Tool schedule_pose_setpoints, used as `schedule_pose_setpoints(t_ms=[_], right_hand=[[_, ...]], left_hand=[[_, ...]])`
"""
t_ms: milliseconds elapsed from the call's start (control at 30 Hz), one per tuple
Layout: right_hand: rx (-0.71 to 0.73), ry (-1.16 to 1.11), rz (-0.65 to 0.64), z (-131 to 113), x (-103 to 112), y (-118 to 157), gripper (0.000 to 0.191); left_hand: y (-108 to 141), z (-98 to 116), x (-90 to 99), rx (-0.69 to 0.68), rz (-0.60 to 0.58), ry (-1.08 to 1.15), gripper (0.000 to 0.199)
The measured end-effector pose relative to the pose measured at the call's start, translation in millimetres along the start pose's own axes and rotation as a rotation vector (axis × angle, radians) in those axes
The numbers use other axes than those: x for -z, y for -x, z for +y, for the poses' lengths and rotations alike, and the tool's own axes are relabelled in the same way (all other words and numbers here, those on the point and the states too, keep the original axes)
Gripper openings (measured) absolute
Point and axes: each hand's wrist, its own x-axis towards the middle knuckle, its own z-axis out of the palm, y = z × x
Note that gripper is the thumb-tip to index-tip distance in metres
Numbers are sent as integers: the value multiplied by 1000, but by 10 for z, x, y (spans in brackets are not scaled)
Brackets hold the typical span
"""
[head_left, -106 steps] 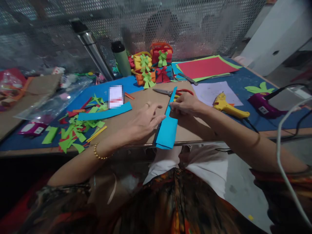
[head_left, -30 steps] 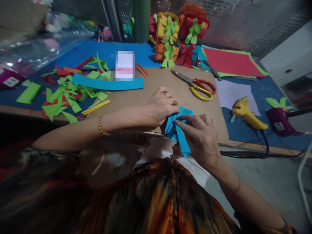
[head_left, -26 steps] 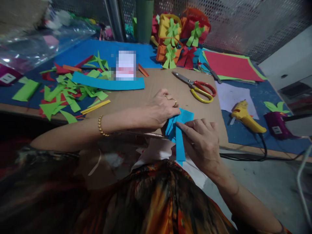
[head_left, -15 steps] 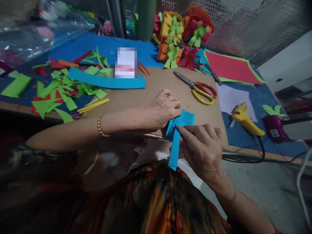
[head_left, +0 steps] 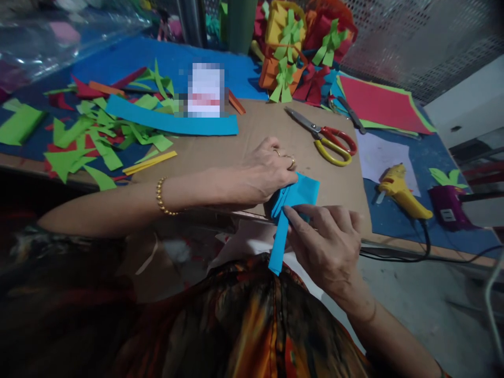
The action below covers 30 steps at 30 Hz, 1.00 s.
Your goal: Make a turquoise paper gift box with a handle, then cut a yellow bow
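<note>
A piece of folded blue paper (head_left: 308, 189) lies at the front edge of the cardboard sheet (head_left: 252, 123), with several layers showing on its left side. My left hand (head_left: 271, 170), fingers curled, presses on its upper left part. A narrow blue strip (head_left: 279, 241) hangs from the fold toward my lap. My right hand (head_left: 328, 236) pinches the paper between thumb and fingers where the strip meets the folded part. Beyond my hands lie the scissors (head_left: 321, 136) with red and yellow handles, their blades pointing to the back left.
Green and red paper scraps (head_left: 94, 136) heap up at left, beside a long blue paper strip (head_left: 173, 122). At right are a yellow glue gun (head_left: 403, 191), its cable running over the table edge, and red sheets (head_left: 386, 105). Paper baskets with green bows (head_left: 285, 58) stand at the back.
The view has shifted slightly, moving the table things up and right at the back. My right fingertips have slid a little lower on the blue paper, and the strip has turned slightly.
</note>
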Motion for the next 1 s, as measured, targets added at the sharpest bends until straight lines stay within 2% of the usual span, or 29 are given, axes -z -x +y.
schedule_pose_setpoints(t_ms=[300, 533, 867, 1000], right_hand=[[9, -14, -17, -12, -13, 46, 22], [34, 12, -38, -24, -5, 22, 22], [56, 48, -117, -34, -38, 131, 32], [57, 71, -79, -66, -58, 136, 28]], left_hand=[[22, -36, -73, -17, 85, 94, 33], [17, -19, -43, -13, 33, 11, 35], [17, -22, -34, -15, 31, 20, 36], [32, -53, -94, -29, 53, 36, 33]])
